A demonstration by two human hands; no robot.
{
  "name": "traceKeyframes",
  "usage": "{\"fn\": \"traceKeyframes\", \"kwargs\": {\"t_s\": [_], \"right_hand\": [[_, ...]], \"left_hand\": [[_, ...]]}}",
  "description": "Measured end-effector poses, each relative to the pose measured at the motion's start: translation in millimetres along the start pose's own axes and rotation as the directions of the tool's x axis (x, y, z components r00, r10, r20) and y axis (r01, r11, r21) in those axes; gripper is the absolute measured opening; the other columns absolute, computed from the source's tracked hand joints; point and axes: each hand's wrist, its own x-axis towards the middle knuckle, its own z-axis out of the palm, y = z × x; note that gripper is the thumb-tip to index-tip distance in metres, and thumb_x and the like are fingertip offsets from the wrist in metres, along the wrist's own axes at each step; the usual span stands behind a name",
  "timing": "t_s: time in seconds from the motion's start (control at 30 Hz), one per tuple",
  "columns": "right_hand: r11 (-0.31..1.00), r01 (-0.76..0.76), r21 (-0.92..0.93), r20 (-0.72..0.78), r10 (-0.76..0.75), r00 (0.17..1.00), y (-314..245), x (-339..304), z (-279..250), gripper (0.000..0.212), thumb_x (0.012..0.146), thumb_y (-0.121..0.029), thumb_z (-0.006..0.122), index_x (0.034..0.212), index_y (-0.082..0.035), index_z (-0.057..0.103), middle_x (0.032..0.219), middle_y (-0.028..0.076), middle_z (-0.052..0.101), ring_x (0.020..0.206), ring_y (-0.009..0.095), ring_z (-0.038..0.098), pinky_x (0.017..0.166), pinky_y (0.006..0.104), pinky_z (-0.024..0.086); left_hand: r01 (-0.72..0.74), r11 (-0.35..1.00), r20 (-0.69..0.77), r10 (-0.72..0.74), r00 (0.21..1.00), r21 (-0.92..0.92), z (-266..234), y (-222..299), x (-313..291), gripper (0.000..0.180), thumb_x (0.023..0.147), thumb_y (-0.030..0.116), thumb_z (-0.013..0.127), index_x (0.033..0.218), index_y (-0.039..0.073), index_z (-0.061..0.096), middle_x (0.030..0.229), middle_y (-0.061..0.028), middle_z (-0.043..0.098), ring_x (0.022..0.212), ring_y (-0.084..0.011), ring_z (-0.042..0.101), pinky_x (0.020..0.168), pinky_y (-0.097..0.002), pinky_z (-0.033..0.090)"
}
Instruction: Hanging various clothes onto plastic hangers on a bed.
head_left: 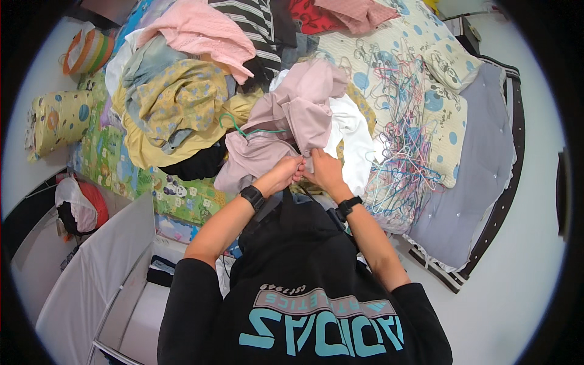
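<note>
A dusty-pink garment (302, 108) lies in front of me on the bed, loosely bunched. My left hand (286, 173) is closed at its near edge, fingers curled in a pinch. Close beside it, my right hand (326, 170) grips the same edge, its thumb toward the left hand. From the garment's folds a green clothes hanger (234, 123) sticks out on the left, part of it covered by the fabric. White cloth (351, 137) lies just right of the garment, and black cloth (198, 164) to its left. What lies between my fingertips is too small to make out.
Heaped clothes (182, 91) cover the bed's left and far side. A tangle of wire hangers (401, 152) spreads to the right, beside a grey mattress pad (471, 164). A white-sided storage box (115, 274) stands open at lower left; a striped basket (88, 52) sits far left.
</note>
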Motion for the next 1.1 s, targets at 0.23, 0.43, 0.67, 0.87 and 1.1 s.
{"fn": "traceKeyframes", "kwargs": {"t_s": [0.23,0.43,0.67,0.87,1.1], "right_hand": [[0.986,0.113,-0.125,0.149,-0.094,0.984,-10,12,23,0.018,0.084,-0.022,0.057,0.090,-0.005,0.054,0.073,0.012,0.064,0.060,0.029,0.065,0.050,0.0392,0.049],[0.998,0.014,-0.059,0.228,-0.001,0.974,38,-49,21,0.022,0.089,-0.026,0.055,0.103,-0.009,0.053,0.071,0.012,0.063,0.064,0.034,0.063,0.054,0.0451,0.048],[0.997,0.024,-0.074,0.502,0.017,0.865,47,-44,25,0.020,0.089,-0.026,0.053,0.102,-0.010,0.056,0.076,0.015,0.066,0.072,0.035,0.065,0.062,0.0487,0.050],[0.999,-0.042,0.005,0.489,0.034,0.871,34,-33,-17,0.022,0.090,-0.026,0.052,0.091,-0.007,0.061,0.075,0.018,0.064,0.074,0.037,0.063,0.065,0.0480,0.050],[0.890,0.045,0.453,0.148,-0.125,0.981,-56,52,-48,0.019,0.090,-0.021,0.053,0.091,-0.004,0.060,0.086,0.018,0.063,0.082,0.038,0.061,0.072,0.0451,0.048]], "left_hand": [[-0.030,0.971,0.038,0.040,0.998,-0.239,-8,-5,-38,0.018,0.099,0.019,0.040,0.083,0.013,0.045,0.059,0.0093,0.028,0.046,-0.0031,0.024,0.039,-0.0209,0.020],[0.004,0.948,-0.077,-0.030,0.997,-0.317,-6,19,-99,0.025,0.098,0.017,0.041,0.073,0.016,0.042,0.056,0.0109,0.025,0.043,-0.0031,0.021,0.038,-0.0215,0.017],[-0.265,0.712,-0.159,0.469,0.869,0.650,-58,-41,-82,0.020,0.095,0.023,0.045,0.084,0.010,0.055,0.051,0.0041,0.039,0.044,-0.0187,0.042,0.046,-0.0323,0.036],[0.269,0.099,-0.214,0.871,0.442,0.958,-106,2,-97,0.036,0.088,0.032,0.056,0.109,0.003,0.057,0.106,-0.0172,0.065,0.099,-0.0373,0.061,0.082,-0.0520,0.045],[-0.053,0.422,-0.242,0.613,0.752,0.905,-175,-51,-29,0.061,0.083,0.042,0.064,0.125,-0.001,0.052,0.121,-0.0274,0.057,0.115,-0.0424,0.053,0.095,-0.0451,0.043]]}}
